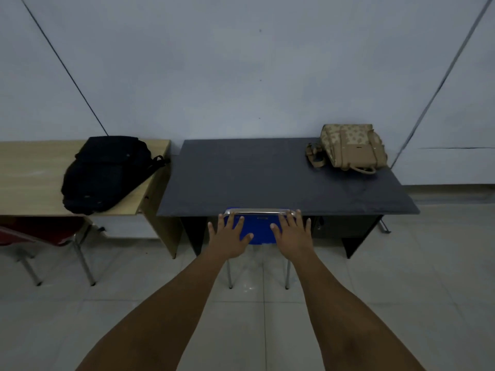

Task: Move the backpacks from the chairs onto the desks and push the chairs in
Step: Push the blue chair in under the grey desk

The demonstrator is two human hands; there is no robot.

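Left hand (231,238) and right hand (292,234), fingers spread flat, nothing gripped, pressed on blue chair (258,227) back, lower centre. Tan backpack (351,148) lies upper right on dark desk (267,178); black backpack (103,174) on wooden desk (32,178), left. Risk: chair rail jammed against desk edge by hard push.

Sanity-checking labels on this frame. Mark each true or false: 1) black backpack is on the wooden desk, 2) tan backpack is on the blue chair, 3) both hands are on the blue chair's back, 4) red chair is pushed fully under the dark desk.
1. True: the black backpack lies on the wooden desk.
2. False: the tan backpack lies on the dark desk, at its far right corner.
3. True: left hand and right hand rest open on the blue chair.
4. False: the red chair sits at the wooden desk.
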